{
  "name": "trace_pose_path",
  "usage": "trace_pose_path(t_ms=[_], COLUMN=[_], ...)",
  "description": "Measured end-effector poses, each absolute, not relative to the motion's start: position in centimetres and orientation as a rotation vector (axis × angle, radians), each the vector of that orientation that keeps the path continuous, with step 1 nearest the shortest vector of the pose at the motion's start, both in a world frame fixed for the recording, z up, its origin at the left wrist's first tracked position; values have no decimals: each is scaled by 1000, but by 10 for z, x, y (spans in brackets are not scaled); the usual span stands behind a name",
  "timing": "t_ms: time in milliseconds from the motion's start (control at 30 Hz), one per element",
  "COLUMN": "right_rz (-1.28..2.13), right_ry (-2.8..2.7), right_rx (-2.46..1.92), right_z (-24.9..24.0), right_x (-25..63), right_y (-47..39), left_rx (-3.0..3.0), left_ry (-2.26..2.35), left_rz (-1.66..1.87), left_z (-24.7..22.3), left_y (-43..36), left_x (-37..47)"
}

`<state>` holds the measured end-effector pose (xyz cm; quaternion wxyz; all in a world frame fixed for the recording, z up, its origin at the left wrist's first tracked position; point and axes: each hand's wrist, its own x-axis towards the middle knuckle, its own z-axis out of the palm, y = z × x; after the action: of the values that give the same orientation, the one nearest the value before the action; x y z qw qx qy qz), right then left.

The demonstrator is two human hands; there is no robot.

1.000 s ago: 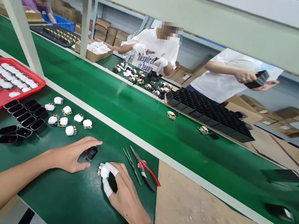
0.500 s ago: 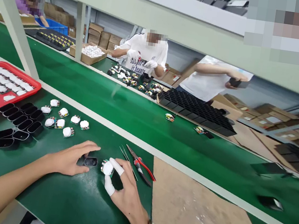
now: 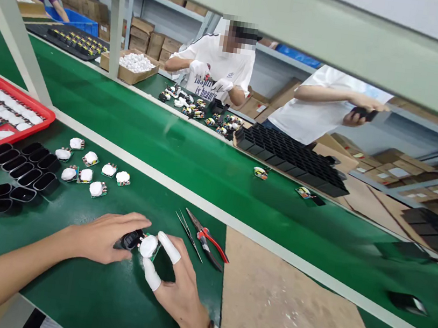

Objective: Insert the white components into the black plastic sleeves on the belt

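My left hand (image 3: 101,235) grips a small black plastic case (image 3: 129,240) between thumb and fingers, its open end turned to the right. Between thumb and index finger, both in white finger cots, my right hand (image 3: 181,284) pinches a small circuit board (image 3: 148,246) with a white blob on top. The board's left end is at the mouth of the case; whether it has entered, I cannot tell. Tweezers (image 3: 189,236) and red-handled pliers (image 3: 206,238) lie just beyond my right hand. Several similar boards (image 3: 96,188) and open black cases (image 3: 29,177) sit to the left.
A red tray (image 3: 46,120) with rows of boards stands at the far left. Cardboard (image 3: 284,309) covers the bench at right. Across the green conveyor (image 3: 188,151), which carries a few parts, co-workers handle pieces beside a block of black cases (image 3: 289,157).
My right hand has moved left with the circuit board, up to the black case. My left hand has closed around the case and tilted it toward the board. The camera view has shifted slightly.
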<state>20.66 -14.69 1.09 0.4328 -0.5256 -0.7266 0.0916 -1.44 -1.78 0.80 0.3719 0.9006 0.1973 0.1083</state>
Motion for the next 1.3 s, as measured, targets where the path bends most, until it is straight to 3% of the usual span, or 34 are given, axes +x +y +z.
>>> trace_pose_path(t_ms=[233,433,1300], right_rz=[202,205,170], right_ry=[-1801,-1856,-2010], right_rx=[-1286,-1231,-1407], right_z=[14,14,18], right_x=[205,204,201], right_y=[-148,-150,-147], left_rx=[2201,2292,2426], left_ry=[664,446,368], left_rz=[387,547,536], left_z=[-2,-2,-1], left_y=[-13,-18,-22], left_x=[-13,-9,-3])
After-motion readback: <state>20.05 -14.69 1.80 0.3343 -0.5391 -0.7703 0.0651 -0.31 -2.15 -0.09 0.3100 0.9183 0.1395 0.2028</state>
